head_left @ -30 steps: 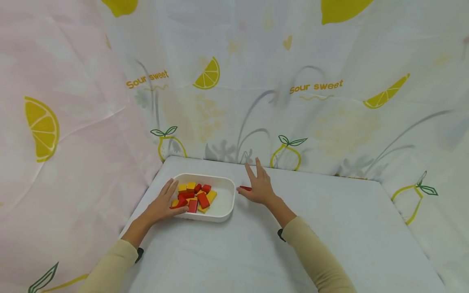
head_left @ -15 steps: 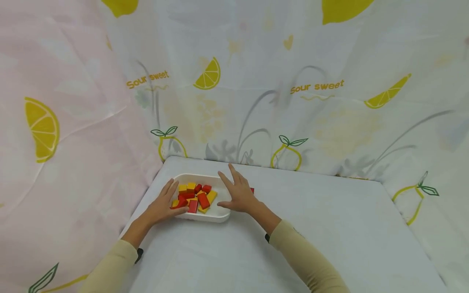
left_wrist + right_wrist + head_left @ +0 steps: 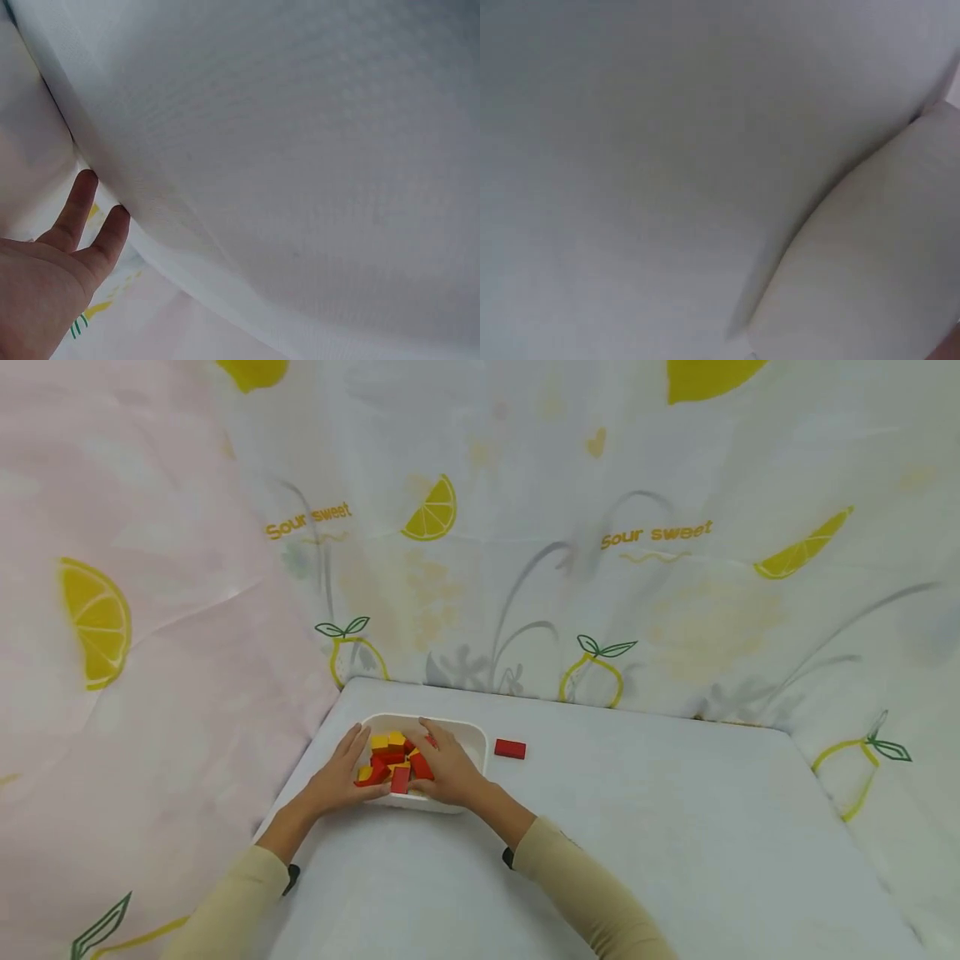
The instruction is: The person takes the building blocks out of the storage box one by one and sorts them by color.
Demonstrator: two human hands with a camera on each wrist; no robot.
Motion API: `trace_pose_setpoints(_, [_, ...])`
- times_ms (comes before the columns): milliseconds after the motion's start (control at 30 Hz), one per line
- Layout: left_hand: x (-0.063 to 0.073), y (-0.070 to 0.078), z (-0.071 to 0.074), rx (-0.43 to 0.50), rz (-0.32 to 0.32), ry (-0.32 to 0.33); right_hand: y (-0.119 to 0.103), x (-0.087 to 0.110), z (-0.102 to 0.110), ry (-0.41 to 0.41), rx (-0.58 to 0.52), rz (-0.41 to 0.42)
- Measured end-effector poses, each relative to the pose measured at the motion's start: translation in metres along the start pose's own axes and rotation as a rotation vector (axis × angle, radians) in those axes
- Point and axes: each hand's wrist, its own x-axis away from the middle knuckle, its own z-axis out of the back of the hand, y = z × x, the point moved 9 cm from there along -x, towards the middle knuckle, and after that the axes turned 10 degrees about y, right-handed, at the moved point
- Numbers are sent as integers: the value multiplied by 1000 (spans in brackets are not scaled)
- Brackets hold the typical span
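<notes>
A white tray (image 3: 484,753) on the table holds several red and yellow blocks, among them a red block (image 3: 401,780) near the front and a yellow block (image 3: 379,742) at the back. My left hand (image 3: 332,783) rests at the tray's left end, fingers extended along the side and thumb across the front rim. In the left wrist view two fingers (image 3: 109,236) reach out straight against a white surface. Over the blocks, my right hand (image 3: 453,775) is spread with fingers bent downward; whether its fingertips touch a block is hidden.
A single red block (image 3: 510,749) lies on the white-covered table (image 3: 637,843), right of the tray. Lemon-print cloth (image 3: 525,568) hangs behind and at the left. The right wrist view shows mostly blurred white surfaces.
From beside the red block on the table, my right hand has moved left over the tray, leaving that block behind. The left hand stays at the tray's left end.
</notes>
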Motion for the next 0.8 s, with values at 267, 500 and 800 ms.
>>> trace_pose_setpoints(267, [-2, -1, -1, -19, -22, 25, -12, -8, -14, 29, -70, 12])
trace_pose_setpoints(500, [3, -1, 0, 14, -22, 32, -13, -14, -24, 35, -88, -14])
trace_pose_setpoints(800, [3, 0, 0, 29, -40, 45, -17, -22, -35, 5, -66, -20])
